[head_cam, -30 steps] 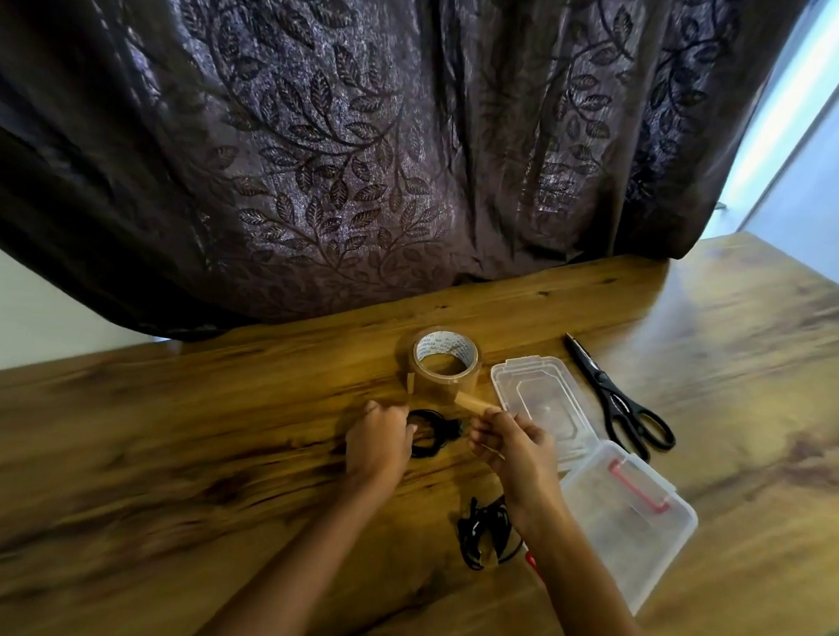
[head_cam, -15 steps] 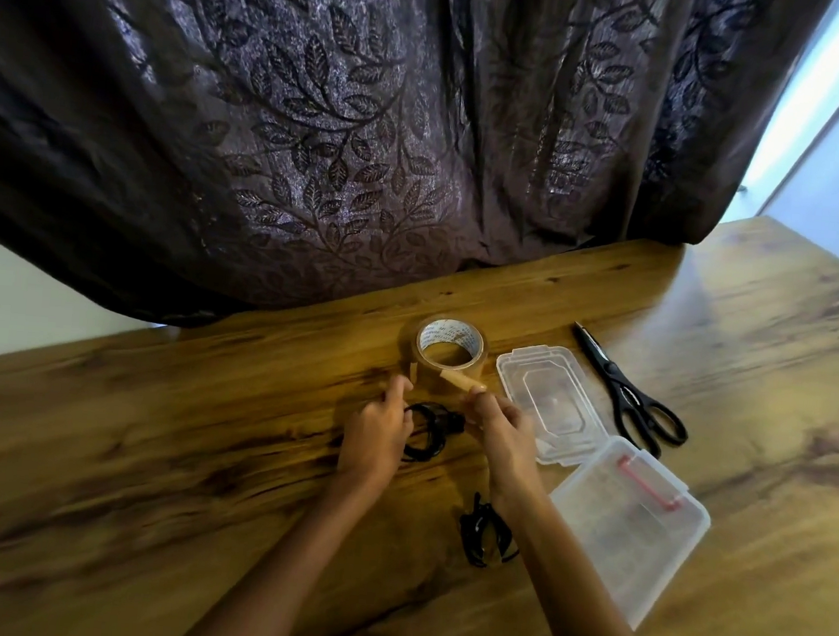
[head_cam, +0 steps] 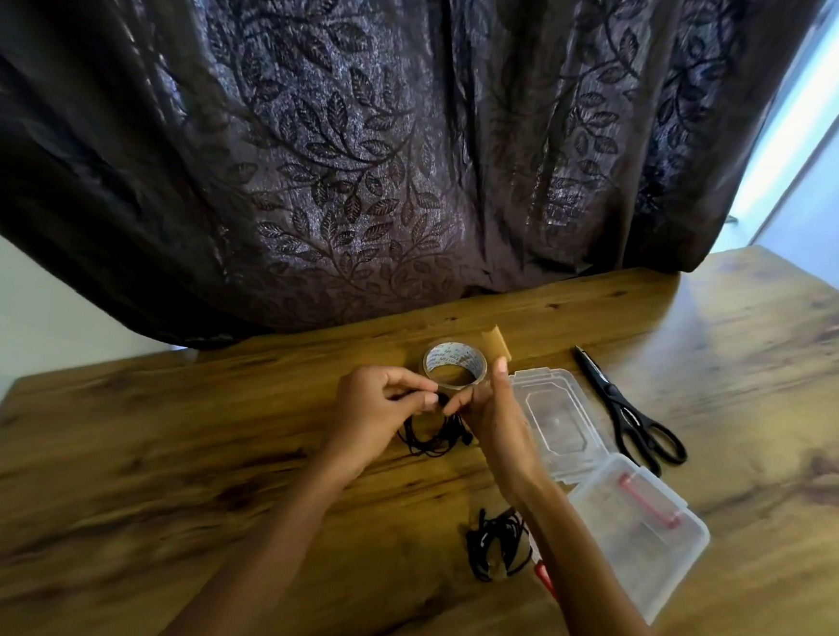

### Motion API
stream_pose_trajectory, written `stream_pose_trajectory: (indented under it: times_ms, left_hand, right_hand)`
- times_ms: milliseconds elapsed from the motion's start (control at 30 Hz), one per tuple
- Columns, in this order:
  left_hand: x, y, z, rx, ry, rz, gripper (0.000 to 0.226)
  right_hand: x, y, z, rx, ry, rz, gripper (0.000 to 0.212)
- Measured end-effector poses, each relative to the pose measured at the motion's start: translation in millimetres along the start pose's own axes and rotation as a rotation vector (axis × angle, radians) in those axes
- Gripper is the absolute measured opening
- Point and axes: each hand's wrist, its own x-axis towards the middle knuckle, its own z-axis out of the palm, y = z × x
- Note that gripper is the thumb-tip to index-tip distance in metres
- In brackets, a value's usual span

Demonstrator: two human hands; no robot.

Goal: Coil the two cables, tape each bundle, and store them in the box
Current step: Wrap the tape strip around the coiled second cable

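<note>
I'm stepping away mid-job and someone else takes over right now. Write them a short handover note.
Left hand pinches the coiled black cable over the wooden table.
Right hand holds a strip of brown tape sticking up past the thumb, beside the brown tape roll.
Second black cable bundle lies by the right forearm; I cannot tell if it is taped.
Clear plastic box is open with no cable inside; black scissors lie beyond it.
Done: both cables coiled.
Left: tape the held coil, check the other, box both.
</note>
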Motion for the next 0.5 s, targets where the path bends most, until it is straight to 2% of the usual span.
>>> stream_pose_trajectory:
  times_ms: [133, 300, 400, 500]
  left_hand:
    - [-7.4, 16.2, -8.9, -0.060, -0.054, -0.048, 0.014]
    - [-13.5, 32.3, -19.2, -0.120, -0.210, -0.126, 0.008]
    - [-19.5, 40.5, -19.6, -0.159, -0.127, -0.123, 0.008]
    - [-25.9, 50.7, -18.7, -0.223, -0.033, -0.103, 0.009]
  right_hand:
    - [-12.7, -19.7, 0.1, 0.070, -0.034, -0.047, 0.084]
    - [-25.2, -37.9, -1.6, 0.157, -0.053, -0.096, 0.083]
    - [-31.5, -41.9, -1.4, 0.145, -0.023, -0.125, 0.075]
    - [-38.9, -46.7, -0.1, 0.151, 0.134, -0.248, 0.053]
